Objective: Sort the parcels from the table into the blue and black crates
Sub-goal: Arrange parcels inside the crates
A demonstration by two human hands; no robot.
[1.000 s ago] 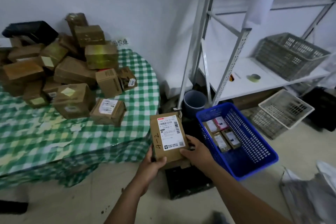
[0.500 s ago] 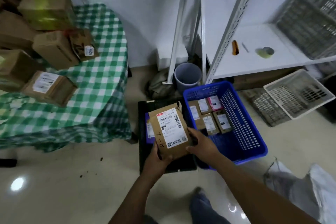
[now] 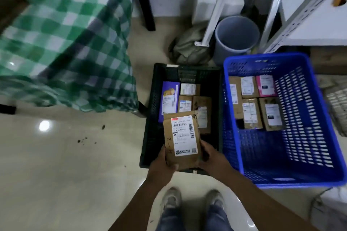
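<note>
i see the parcel [image 3: 181, 139] held over the near end of the black crate [image 3: 150, 118], label up, with "4-2" written on its left edge. my left hand [image 3: 162, 165] curls around its lower left corner, thumb on top; my right hand [image 3: 212, 157] clasps the lower right side, fingers wrapped under. i cannot tell whether the parcel touches the boxes below. the black crate holds 4 parcels at its far end, 1 of them purple. the blue crate [image 3: 309, 118] sits just beside it on the right with 5 parcels. the table [image 3: 65, 43], under a green checked cloth, stands to the left.
</note>
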